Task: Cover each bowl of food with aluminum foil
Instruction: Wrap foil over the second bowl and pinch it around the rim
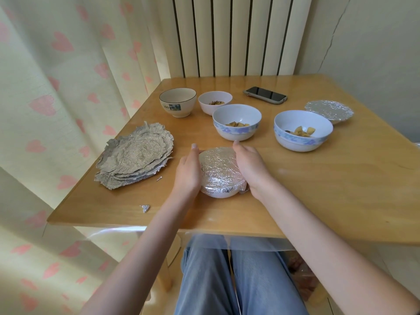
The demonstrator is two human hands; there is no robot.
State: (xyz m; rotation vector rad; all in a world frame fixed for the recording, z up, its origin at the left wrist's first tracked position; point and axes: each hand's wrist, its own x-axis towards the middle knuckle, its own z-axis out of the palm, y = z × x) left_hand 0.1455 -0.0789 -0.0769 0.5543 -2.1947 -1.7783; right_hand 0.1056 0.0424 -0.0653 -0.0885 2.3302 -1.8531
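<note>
A: We're close in on the foil-covered bowl (221,172), sitting near the front edge of the table (318,201), dead centre between our arms. Our left hand (188,172) presses flat against its left side, fingers straight, and our right hand (248,165) mirrors it on the right, cupping the foil against the rim.

B: So neither hand is clenched; both are laid open on the wrap. Where do we go next?

A: Just beyond our right fingertips sits a floral-rimmed bowl (237,122) of food, uncovered. A second floral-rimmed bowl (303,131) lies further right, so the right hand is nearer both.

B: But the stack of foil sheets (136,155) lies left, just beside our left hand.

A: Exactly, we'd judge the left fetches foil. Further back, a small white bowl (215,103) and a dark-rimmed bowl (177,102) wait open, and another covered bowl (328,111) sits far right.
</note>
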